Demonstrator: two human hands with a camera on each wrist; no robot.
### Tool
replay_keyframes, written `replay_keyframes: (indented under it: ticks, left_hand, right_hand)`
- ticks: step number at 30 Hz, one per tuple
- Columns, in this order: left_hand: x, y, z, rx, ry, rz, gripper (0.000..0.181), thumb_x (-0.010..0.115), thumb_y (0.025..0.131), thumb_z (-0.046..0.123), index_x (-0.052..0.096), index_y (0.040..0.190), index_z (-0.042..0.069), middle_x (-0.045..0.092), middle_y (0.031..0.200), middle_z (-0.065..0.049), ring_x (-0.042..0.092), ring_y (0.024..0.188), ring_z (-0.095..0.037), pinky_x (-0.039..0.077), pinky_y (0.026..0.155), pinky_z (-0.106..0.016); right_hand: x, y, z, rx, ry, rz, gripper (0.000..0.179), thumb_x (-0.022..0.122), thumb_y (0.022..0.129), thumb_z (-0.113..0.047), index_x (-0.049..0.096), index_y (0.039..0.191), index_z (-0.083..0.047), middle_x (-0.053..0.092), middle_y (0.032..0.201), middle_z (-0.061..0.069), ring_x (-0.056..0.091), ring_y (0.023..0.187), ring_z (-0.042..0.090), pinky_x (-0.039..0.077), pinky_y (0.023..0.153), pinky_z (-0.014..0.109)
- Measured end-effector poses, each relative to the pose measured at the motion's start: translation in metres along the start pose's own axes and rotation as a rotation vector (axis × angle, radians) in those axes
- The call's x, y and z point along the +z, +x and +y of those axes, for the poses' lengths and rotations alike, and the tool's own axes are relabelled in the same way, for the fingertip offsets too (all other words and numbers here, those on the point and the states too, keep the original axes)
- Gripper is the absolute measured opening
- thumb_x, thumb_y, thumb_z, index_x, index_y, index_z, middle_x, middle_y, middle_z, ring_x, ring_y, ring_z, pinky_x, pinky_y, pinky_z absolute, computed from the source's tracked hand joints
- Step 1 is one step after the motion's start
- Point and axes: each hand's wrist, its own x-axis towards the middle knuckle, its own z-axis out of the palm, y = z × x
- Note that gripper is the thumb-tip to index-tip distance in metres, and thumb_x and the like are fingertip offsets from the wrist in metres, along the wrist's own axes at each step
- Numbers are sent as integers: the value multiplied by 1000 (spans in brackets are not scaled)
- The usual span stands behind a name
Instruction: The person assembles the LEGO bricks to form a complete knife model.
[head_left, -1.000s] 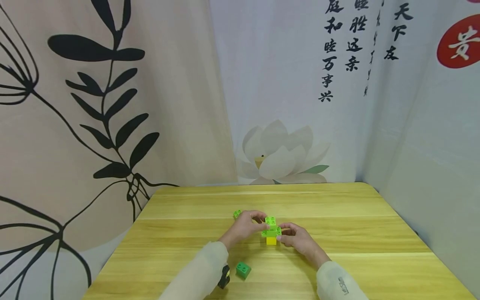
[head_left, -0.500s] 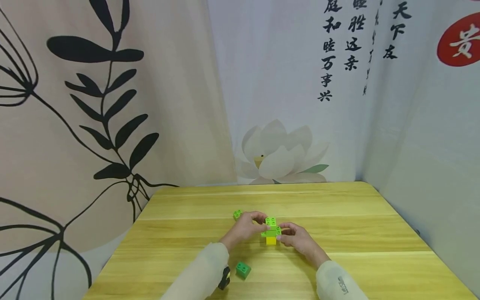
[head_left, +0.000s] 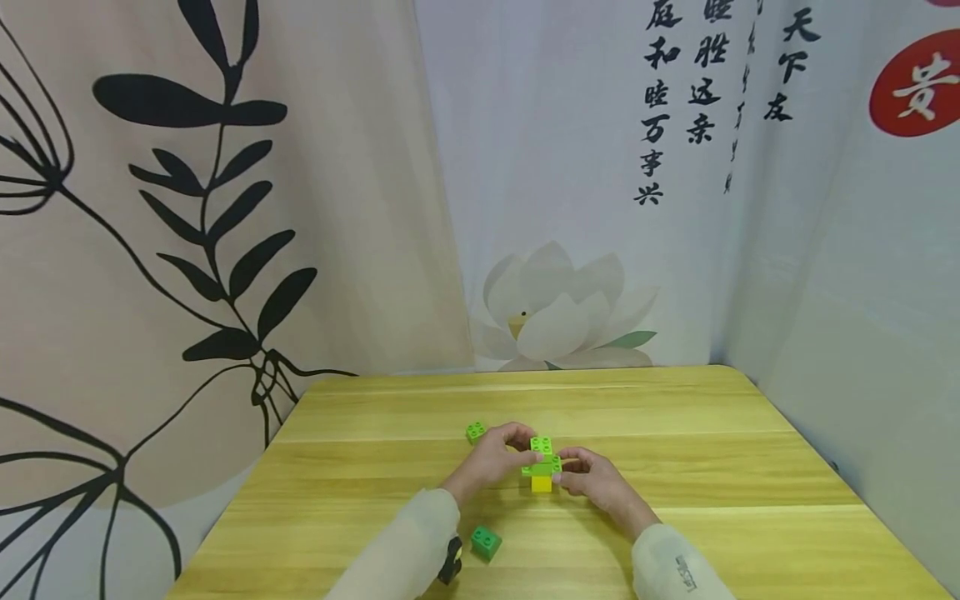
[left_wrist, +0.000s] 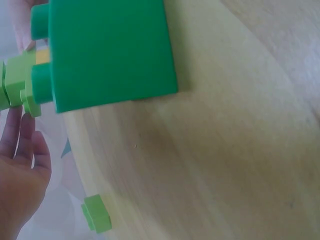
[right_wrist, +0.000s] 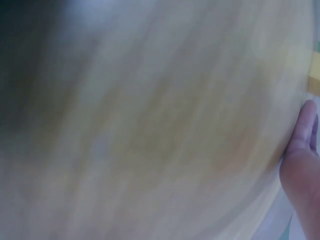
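Observation:
A small stack of toy building bricks stands on the table in the head view. Its base is a yellow brick [head_left: 542, 484], with light green bricks [head_left: 542, 447] above, some jutting out at the sides. My left hand [head_left: 491, 457] pinches the upper light green part from the left, thumb in front and fingers behind. From the right, my right hand [head_left: 600, 483] holds the lower part, thumb tip beside the yellow brick. In the left wrist view, a dark green brick [left_wrist: 112, 55] looms close and covers part of the stack. The right wrist view catches only the yellow brick's edge [right_wrist: 315, 72].
On the wooden table [head_left: 712, 433], the dark green two-stud brick [head_left: 486, 542] lies beside my left forearm. A loose light green brick [head_left: 476, 432] sits behind my left hand. Printed curtains [head_left: 375, 208] hang behind the table's far edge. A black device [head_left: 450, 560] is on my left wrist.

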Motion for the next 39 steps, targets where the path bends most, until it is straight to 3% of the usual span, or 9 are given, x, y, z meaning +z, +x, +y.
replay_keyframes:
  ticks: [14,39]
  left_hand:
    - [-3,1,5,31,59,-44,20,75,90,29,72,108,21,65,96,7,56,94,-14,48,83,-36]
    - [2,1,1,32,59,-17,21,75,91,27,72,111,21,64,94,7,56,93,-14,48,80,-33]
  right_hand:
    - [0,0,0,4,6,-3,47,74,91,-22,56,130,-2,62,120,15,61,98,23,53,85,40]
    - [-1,1,-1,27,9,-3,46,73,91,-23,57,130,-4,62,120,13,61,98,23,53,85,41]
